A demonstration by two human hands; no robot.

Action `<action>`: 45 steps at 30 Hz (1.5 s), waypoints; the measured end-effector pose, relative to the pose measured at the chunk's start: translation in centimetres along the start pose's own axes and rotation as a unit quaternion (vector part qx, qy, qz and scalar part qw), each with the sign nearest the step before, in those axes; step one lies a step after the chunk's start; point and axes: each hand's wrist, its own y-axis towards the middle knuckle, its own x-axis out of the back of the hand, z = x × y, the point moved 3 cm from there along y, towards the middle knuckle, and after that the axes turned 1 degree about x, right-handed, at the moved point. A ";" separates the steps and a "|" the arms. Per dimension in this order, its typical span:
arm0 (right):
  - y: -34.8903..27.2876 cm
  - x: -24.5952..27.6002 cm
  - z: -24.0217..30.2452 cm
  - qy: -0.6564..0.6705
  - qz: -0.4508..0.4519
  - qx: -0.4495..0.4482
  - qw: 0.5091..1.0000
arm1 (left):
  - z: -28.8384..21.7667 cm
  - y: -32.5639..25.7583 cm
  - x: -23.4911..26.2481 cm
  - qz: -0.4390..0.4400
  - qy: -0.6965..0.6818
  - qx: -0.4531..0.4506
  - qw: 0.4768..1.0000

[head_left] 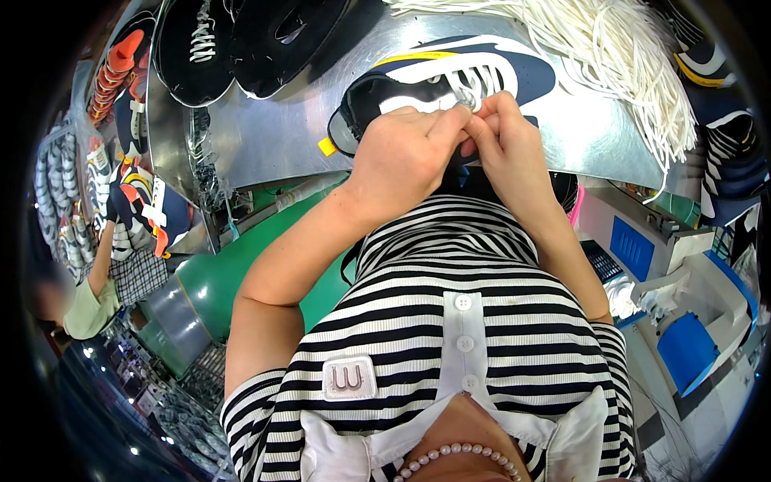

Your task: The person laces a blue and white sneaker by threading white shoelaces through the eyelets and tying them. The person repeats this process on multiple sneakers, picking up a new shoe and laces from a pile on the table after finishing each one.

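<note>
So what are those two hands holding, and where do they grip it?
Both the left hand and right hand pinch the white lace at the lacing of a navy and white sneaker lying on the metal table.

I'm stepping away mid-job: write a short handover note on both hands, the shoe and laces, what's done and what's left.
Left hand: fingers pinched on the white lace at the shoe's eyelets.
Right hand: pinching the same lace, fingertips meeting the left's.
Navy-and-white sneaker with yellow trim: lying on the curved shiny metal bench, tongue area under the hands.
Bundle of loose white laces: on the bench, upper right.
Done: several lace rows already crossed.
Left: lacing not finished; the ends are hidden by the fingers.
</note>
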 end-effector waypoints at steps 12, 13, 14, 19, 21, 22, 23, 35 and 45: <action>2.7 3.9 -1.2 -0.151 -0.173 0.197 0.953 | 1.1 0.6 1.6 0.185 -0.075 0.129 0.971; 2.6 3.8 -0.9 -0.154 -0.174 0.167 0.958 | 1.3 0.5 2.0 0.208 -0.030 0.119 0.970; 2.6 3.7 -0.8 -0.157 -0.174 0.138 0.962 | 1.5 0.1 2.3 0.231 0.016 0.110 0.967; 2.4 4.4 -1.3 -0.028 -0.150 0.150 0.977 | 0.4 -3.4 3.6 0.010 -0.005 -0.014 1.000; 1.8 5.0 -1.5 0.034 -0.136 0.134 0.981 | -0.1 -7.6 3.7 -0.131 0.062 0.017 0.989; 1.8 5.0 -1.8 0.051 -0.137 0.146 0.978 | -0.3 -9.9 3.4 -0.188 0.089 0.070 0.976; 1.7 4.7 -2.2 0.066 -0.137 0.157 0.976 | 0.0 -11.4 2.1 -0.219 -0.094 0.186 0.953; 1.8 -0.5 2.4 0.199 0.067 0.029 0.977 | 2.5 -5.8 15.3 -0.299 -0.532 0.255 0.750; 1.7 0.7 0.9 0.074 0.037 0.024 0.996 | 39.1 4.2 15.2 -0.156 0.146 0.334 0.918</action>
